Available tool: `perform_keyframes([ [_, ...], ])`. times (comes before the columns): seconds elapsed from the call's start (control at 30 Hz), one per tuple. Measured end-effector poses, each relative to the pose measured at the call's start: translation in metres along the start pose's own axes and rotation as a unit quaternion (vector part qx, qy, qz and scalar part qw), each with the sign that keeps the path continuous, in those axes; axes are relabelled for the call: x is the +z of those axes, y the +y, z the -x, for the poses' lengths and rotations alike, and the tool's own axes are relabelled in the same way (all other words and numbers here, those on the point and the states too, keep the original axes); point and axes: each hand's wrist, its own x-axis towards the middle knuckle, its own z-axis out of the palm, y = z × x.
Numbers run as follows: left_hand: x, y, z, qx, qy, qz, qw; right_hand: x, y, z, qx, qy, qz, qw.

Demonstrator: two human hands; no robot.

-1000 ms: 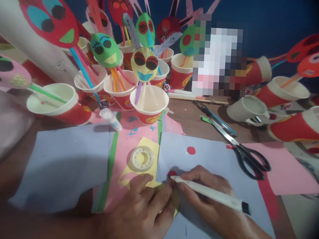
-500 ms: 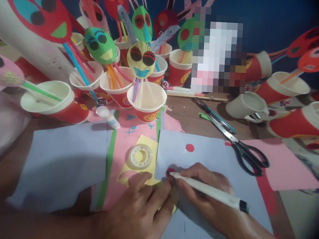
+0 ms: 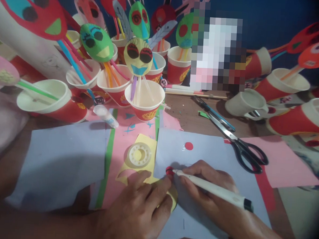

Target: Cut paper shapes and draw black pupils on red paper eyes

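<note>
A white marker [image 3: 212, 186] with a dark end is gripped in my right hand [image 3: 209, 193], its tip at the right edge of a small red disc [image 3: 169, 170] that bears dark marks. My left hand [image 3: 141, 207] lies palm down with fingers spread over a yellow paper piece [image 3: 173, 195], its fingertips just below the red disc. Under my right hand is a pale blue sheet [image 3: 208, 150]. On that sheet, higher up, lies a second red disc [image 3: 188, 146]. A white ring [image 3: 139, 155] sits on yellow paper beyond my left fingers.
Black-handled scissors [image 3: 250, 152] and a pen [image 3: 215, 113] lie at the right. Paper cups [image 3: 144, 101] holding straws with paper faces stand across the back. A small white tube [image 3: 106, 116] and another blue sheet [image 3: 66, 154] are at the left, pink paper [image 3: 285, 158] at the right.
The marker tip has shifted slightly right, from on the red disc to its edge. Dark marks now show on the disc. The whole view has moved a little.
</note>
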Motion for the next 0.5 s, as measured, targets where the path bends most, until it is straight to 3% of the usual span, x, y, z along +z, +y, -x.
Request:
perform_keyframes([
  [0.07, 0.0002, -0.0002, 0.0001, 0.008, -0.009, -0.001, 1.0, -0.0009, 0.0002, 0.0005, 0.002, 0.001, 0.006, 1.0],
  [0.23, 0.0059, -0.0012, 0.0012, 0.023, 0.03, -0.009, 0.999, -0.0024, -0.0001, 0.0015, 0.001, 0.002, 0.015, 1.0],
  [0.5, -0.0012, -0.0022, 0.0, 0.017, -0.008, 0.002, 1.0, -0.004, 0.0013, 0.0026, -0.013, 0.009, 0.021, 1.0],
])
